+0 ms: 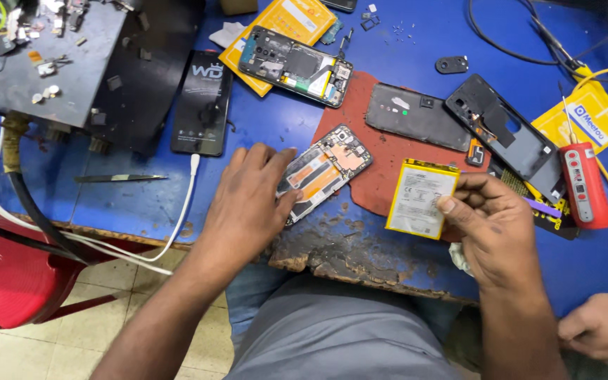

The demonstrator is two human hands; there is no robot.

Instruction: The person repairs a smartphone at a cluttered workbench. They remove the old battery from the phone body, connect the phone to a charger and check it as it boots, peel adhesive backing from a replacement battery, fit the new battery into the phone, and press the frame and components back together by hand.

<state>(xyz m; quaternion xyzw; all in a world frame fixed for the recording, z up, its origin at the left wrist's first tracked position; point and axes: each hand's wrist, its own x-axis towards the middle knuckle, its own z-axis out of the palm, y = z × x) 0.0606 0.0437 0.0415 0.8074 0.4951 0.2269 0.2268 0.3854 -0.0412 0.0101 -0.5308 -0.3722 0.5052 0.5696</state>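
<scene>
Opened phone frame (324,171): lying flat, back cover off, orange and black internals showing, long axis running from seven to one o'clock, its lower end lying under the fingers. Flat yellow-edged battery (420,198) with a white label: standing at three o'clock of the frame, tilting slightly, being pinched at its right edge.

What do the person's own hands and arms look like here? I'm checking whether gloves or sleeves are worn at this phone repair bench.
Both are bare: no gloves, rings, watch or wristband show on the left hand or the right hand. No sleeve covers either forearm as far as the picture reaches. The fingernails are short.
</scene>
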